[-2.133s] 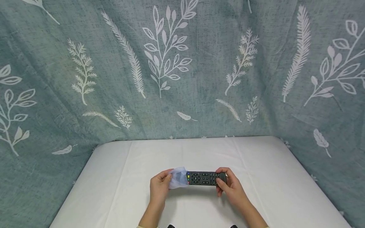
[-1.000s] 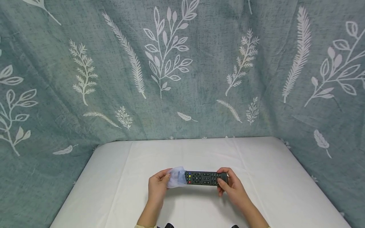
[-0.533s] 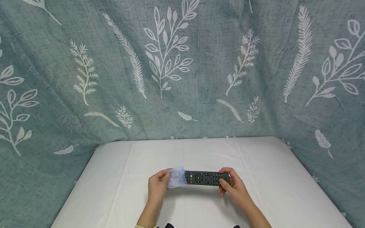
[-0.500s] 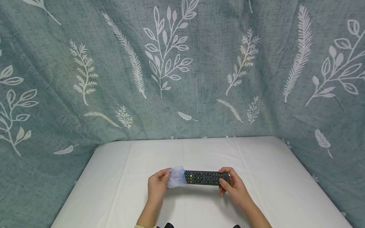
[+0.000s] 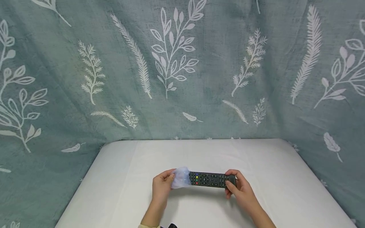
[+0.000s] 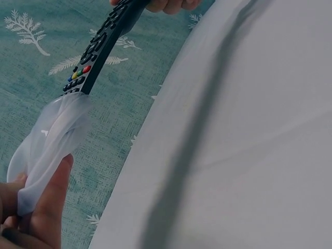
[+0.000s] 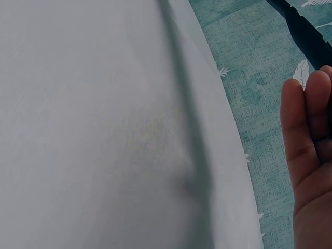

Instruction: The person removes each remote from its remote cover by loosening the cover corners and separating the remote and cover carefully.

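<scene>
A black remote control is held level above the white table, its coloured buttons toward the left. Over its left end sits a translucent bluish-white sleeve, soft and crumpled, which hides that end. My left hand pinches the sleeve's far left part between thumb and fingers; the left wrist view shows the sleeve bunched in those fingers. At the other end, my right hand grips the remote with the thumb on its face and fingers behind. In the right wrist view only part of the remote shows beyond the fingers.
A white-covered table spreads beneath both hands, with their shadow on it. Behind and at both sides hangs a green-blue curtain with white leaf prints. A small dark object shows at the bottom edge.
The right hand has drawn the remote slightly rightward, and a little more of its left end shows outside the sleeve. The left hand keeps its pinch. The whole head view has shifted slightly.
</scene>
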A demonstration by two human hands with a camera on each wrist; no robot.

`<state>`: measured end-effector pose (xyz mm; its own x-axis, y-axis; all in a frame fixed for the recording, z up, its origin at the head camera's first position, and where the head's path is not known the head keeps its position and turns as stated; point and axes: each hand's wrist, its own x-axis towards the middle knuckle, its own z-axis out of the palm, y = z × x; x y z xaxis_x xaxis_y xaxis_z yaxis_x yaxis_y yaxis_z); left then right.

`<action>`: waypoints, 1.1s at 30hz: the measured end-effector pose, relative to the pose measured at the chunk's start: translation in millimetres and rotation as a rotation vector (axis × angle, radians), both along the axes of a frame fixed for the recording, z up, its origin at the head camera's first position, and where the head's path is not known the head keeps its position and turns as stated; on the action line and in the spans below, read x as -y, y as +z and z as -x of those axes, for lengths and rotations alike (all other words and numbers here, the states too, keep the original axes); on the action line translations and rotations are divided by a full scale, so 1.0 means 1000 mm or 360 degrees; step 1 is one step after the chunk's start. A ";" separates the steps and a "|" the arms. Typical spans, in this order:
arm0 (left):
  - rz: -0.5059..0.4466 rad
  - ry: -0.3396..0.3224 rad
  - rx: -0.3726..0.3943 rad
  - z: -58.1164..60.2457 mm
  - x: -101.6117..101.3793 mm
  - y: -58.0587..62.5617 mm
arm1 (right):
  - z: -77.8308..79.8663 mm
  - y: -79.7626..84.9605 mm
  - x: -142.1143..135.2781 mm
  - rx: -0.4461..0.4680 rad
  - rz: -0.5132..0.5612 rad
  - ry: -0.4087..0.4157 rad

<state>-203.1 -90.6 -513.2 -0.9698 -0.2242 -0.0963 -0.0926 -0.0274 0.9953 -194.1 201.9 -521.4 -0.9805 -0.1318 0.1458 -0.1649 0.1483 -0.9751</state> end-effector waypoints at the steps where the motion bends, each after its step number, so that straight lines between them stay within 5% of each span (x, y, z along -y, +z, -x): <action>1: -0.0003 -0.0016 0.0008 0.000 -0.002 -0.002 | -0.002 -0.001 -0.002 0.0016 -0.0007 -0.0016; 9: -0.0018 -0.0066 0.0003 -0.004 -0.004 -0.003 | -0.009 -0.005 -0.007 0.0033 0.0011 -0.0027; 33: 0.0062 0.0085 -0.0009 0.006 -0.007 -0.002 | 0.000 -0.004 -0.011 -0.0094 0.0002 0.0028</action>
